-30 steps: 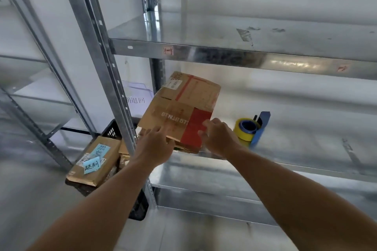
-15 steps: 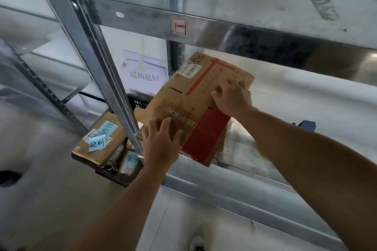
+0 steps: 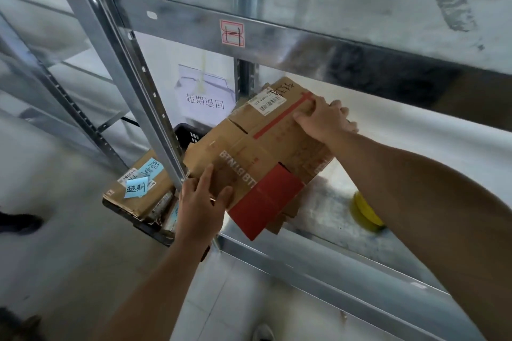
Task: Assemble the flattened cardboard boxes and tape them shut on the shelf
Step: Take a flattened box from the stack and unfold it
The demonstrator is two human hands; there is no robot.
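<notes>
A flattened cardboard box [image 3: 266, 152] with a red flap lies tilted over the front edge of a metal shelf [image 3: 304, 252], held between two hands set well apart. The left hand [image 3: 202, 199] presses straight fingers on its near corner; the right hand [image 3: 324, 119] curls its fingers over the far edge. A yellow tape roll [image 3: 365, 210] sits on the shelf under the right forearm. Left of the left hand, a black crate [image 3: 191, 133] holds a parcel [image 3: 144, 202] with blue notes.
</notes>
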